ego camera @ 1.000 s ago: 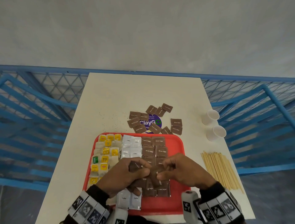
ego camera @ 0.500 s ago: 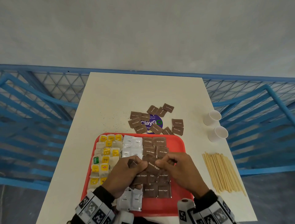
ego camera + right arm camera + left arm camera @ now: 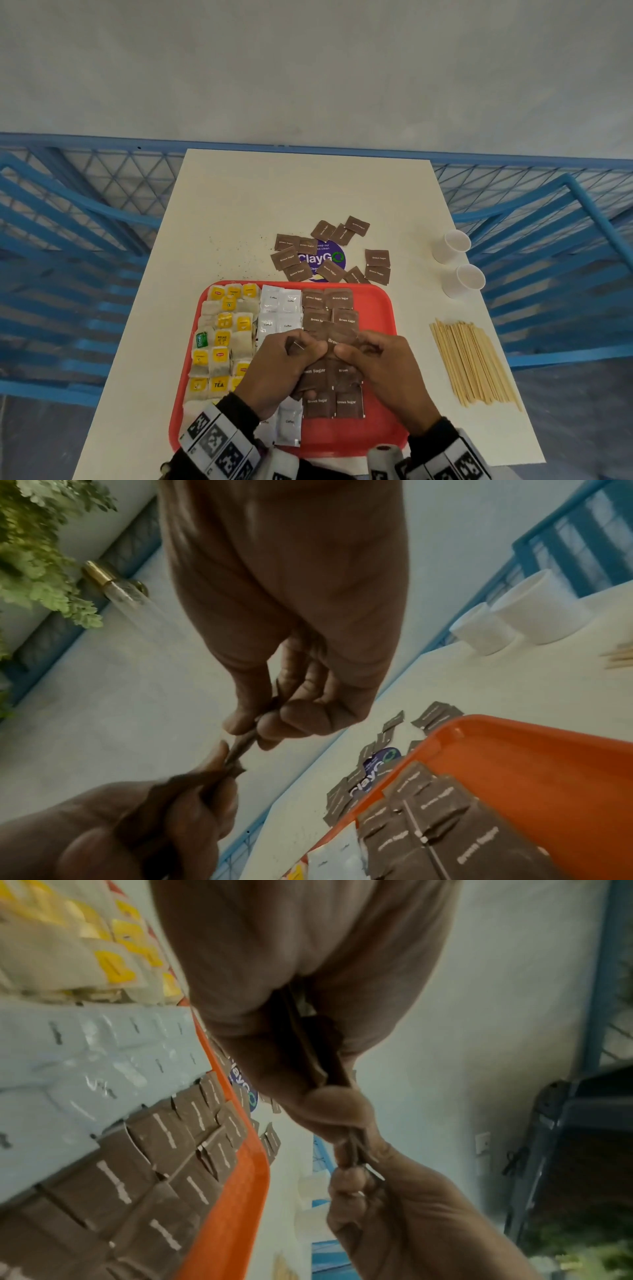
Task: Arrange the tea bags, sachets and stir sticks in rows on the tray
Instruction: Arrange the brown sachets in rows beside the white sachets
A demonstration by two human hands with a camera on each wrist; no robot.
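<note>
White table (image 3: 239,212): rectangular, carries all items listed; blue railing behind and to both sides.

Red tray (image 3: 380,308): landmark, at the near middle of the table.

Tea bags (image 3: 222,342): on the tray, left portion, in rows; yellow tags, one green tag.

White sachets (image 3: 281,301): on the tray, middle column, marked "Coffee"; more at the near edge of the tray below the left hand.

Brown sugar sachets on tray (image 3: 325,298): right of the white column, laid two across from far edge toward near edge.

Loose brown sachets (image 3: 376,263): on the table just beyond the tray's far edge, scattered around and over a purple round sticker (image 3: 323,258).

Stir sticks (image 3: 472,359): bundle lying on the table, right of the tray, apart from it.

Two white cups (image 3: 455,245): on the table beyond the stir sticks, right of the tray's far corner.

Left hand (image 3: 281,370): above the tray's middle; grip closed, fingers curled round a small stack of brown sachets (image 3: 318,1053).

Right hand (image 3: 383,370): above the tray beside the left hand; grip closed, thumb and fingertips pinching one brown sachet (image 3: 337,337) at the end of that stack.
</note>
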